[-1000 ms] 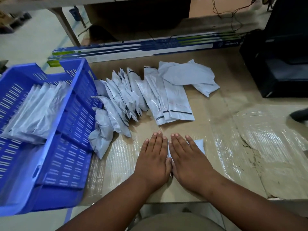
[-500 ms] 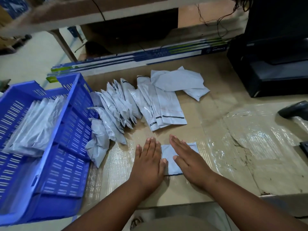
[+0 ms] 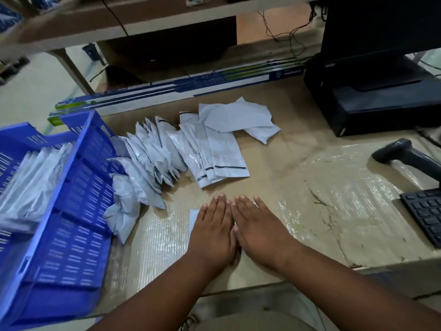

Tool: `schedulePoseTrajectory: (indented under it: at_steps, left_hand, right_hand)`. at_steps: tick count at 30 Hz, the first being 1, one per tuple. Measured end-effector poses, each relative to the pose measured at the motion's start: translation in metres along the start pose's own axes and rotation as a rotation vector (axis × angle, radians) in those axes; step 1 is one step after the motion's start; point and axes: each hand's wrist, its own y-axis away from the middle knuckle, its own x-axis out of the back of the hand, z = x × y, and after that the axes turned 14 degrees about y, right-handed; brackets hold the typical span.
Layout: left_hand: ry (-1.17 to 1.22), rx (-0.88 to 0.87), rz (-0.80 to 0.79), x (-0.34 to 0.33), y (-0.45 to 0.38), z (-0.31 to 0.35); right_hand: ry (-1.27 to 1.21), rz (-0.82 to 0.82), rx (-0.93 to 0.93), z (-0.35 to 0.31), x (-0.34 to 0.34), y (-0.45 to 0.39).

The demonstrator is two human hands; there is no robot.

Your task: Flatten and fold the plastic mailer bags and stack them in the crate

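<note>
- Left hand (image 3: 213, 226): flat, palm down, fingers straight and together, pressing on a small pale grey folded plastic mailer bag (image 3: 193, 219) that lies on the brown cardboard-covered tabletop (image 3: 298, 168); nothing is grasped.
- Right hand (image 3: 259, 226): likewise flat, palm down, fingers straight, set just beside the left hand so that the two touch along their inner edges; it grasps nothing.
- The folded mailer bag: almost wholly hidden under the hands; only a strip shows at the left hand's outer edge.
- Fanned row of pale grey plastic mailer bags (image 3: 171, 154): overlapping one another on the tabletop beyond the hands, apart from the fingertips; some bear a thin black line near one end.
- Two loose, crumpled grey mailer bags (image 3: 238, 118): lying across the far right end of the row.
- Blue perforated plastic crate (image 3: 78, 211): standing at the left edge of the table, tilted; the nearest bags of the row lean against its wall.
- Stack of grey mailer bags inside the crate (image 3: 33, 185): lying against its far side.
- Long blue-and-white cardboard boxes (image 3: 181, 89): along the table's far edge.
- Black handheld barcode scanner (image 3: 405, 156) and black keyboard (image 3: 427, 211): at the right.
</note>
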Motion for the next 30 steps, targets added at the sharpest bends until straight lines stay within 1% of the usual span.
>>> schedulePoseTrajectory:
  at_steps: [2,8,14,17,19,22,24,27,30]
  left_hand:
    - [-0.011,0.004,0.004,-0.001,0.000,0.001]
    - [0.012,-0.020,0.006,-0.003,0.000,-0.004]
    - [0.019,0.076,-0.023,0.004,0.002,0.003]
    - [0.066,0.094,0.045,0.017,0.012,0.009]
    - [0.054,0.053,0.101,0.026,0.026,0.013]
    - [0.063,-0.126,0.112,0.031,0.049,0.018]
    - [0.031,-0.202,0.080,0.031,0.058,0.018]
    - [-0.023,-0.205,0.060,0.034,0.057,0.013]
    - [0.004,-0.201,0.024,0.036,0.051,0.006]
  right_hand:
    - [-0.058,-0.034,-0.013,0.005,-0.006,0.005]
    - [-0.110,-0.084,-0.009,0.011,-0.008,0.000]
    - [-0.148,-0.118,-0.012,0.017,-0.001,0.002]
    - [-0.199,-0.107,-0.051,0.027,0.014,0.022]
    - [-0.131,-0.054,-0.020,0.033,0.022,0.041]
    - [-0.026,0.046,0.114,0.037,0.027,0.055]
    - [-0.012,0.001,0.185,0.036,0.018,0.054]
    - [-0.017,-0.094,0.240,0.033,0.005,0.050]
    - [0.002,-0.226,0.263,0.038,0.013,0.041]
